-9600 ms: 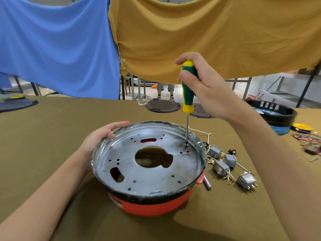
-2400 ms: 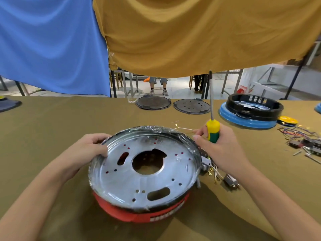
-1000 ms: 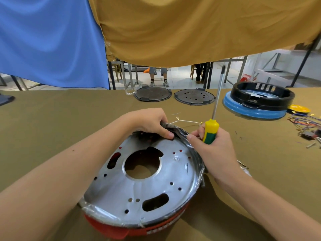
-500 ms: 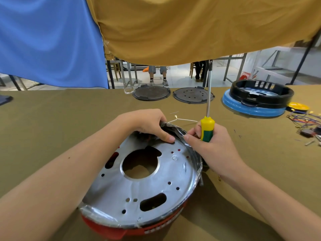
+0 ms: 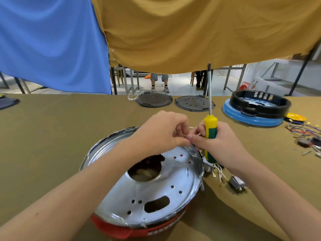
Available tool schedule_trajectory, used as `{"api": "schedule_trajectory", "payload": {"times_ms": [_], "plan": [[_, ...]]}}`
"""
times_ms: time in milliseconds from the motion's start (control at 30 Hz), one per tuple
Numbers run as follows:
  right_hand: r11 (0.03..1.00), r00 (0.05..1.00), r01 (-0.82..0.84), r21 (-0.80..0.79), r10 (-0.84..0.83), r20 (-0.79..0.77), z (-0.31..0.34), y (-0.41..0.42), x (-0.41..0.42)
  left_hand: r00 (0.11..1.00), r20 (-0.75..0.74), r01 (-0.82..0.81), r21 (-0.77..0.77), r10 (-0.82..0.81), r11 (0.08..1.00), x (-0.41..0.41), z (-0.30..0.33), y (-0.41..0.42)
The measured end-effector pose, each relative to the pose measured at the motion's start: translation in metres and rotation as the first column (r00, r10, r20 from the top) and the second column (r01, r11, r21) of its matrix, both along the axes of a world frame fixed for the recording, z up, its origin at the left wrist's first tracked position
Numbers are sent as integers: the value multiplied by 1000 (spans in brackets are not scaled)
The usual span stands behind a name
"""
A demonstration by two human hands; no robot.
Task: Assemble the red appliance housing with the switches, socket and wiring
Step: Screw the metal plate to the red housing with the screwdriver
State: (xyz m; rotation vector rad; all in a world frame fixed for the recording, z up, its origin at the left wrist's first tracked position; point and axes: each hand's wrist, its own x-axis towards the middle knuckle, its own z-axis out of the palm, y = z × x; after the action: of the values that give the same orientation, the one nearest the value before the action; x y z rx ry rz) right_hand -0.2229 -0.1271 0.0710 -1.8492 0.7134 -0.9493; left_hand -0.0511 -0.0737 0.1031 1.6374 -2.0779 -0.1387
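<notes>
The red appliance housing (image 5: 121,229) lies upside down on the olive-covered table (image 5: 52,129), nearest the viewer, tilted so its far rim rides higher. A shiny metal base plate (image 5: 156,188) fills its top — a large round hole in the middle, an oblong slot toward the near edge, small holes scattered about. Wrinkled clear film clings round the rim.

At the housing's far right rim the two hands meet. The left hand (image 5: 161,131) has its fingers curled, pinching something small there; what it is cannot be made out. The right hand (image 5: 220,145) grips a yellow-and-green screwdriver (image 5: 210,133), shaft pointing straight up, while its fingertips touch the left hand's.

Just right of the housing lie a grey switch (image 5: 237,182) and white wires with ring terminals (image 5: 218,174). Beyond the housing sit two dark round plates (image 5: 153,100), and to their right a black ring on a blue base (image 5: 257,108). Far right of the housing — a tangle of coloured wires (image 5: 304,131).
</notes>
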Motion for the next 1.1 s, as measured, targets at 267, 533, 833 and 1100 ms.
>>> {"api": "schedule_trajectory", "payload": {"times_ms": [267,533,833,1100], "plan": [[1000,1000,-21,-16,20,-6,-4,-10,-6,999,-16,29,-58,-30,998,6,-4,2],[859,914,56,-508,-248,-319,-16,-30,-26,743,-654,12,225,142,974,24,-15,-5],[739,757,45,-672,-464,-460,-26,-43,-32,483,-858,93,250,176,964,34,-13,-7],[724,705,51,-688,-515,-489,-28,-49,-33,409,-897,137,241,167,961,36,-13,-9]]}}
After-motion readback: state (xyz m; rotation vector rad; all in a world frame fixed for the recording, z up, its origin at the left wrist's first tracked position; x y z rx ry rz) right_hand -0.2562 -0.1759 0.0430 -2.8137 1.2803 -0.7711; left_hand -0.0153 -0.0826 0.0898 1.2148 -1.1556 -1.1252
